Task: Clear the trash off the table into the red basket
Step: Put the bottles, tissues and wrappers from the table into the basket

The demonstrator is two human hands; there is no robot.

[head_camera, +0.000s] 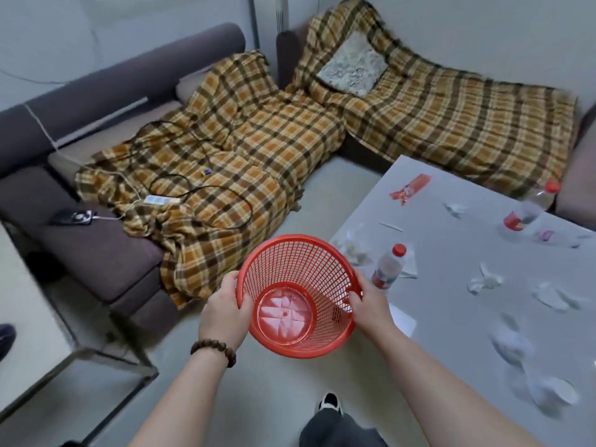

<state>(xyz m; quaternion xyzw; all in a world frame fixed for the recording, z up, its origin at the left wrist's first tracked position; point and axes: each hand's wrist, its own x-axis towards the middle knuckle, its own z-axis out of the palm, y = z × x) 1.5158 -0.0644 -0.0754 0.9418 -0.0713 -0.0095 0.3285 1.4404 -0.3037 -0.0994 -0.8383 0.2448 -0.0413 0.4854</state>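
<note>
Red mesh basket (298, 291), round, plastic.

- A home living room, by its furnishings.
- A dark sofa (80, 130) runs along the wall, and a second seat (451, 108) meets it at the corner of the room.
- Orange-and-brown plaid blankets (245, 140) lie over both.
- A patterned cushion (353, 67) leans on the second seat's back.
- Charging cables (180, 185) trail across the sofa.
- A low grey table (451, 285) stands near the seats, strewn with plastic bottles (388, 267) and crumpled tissues (485, 282).
</note>
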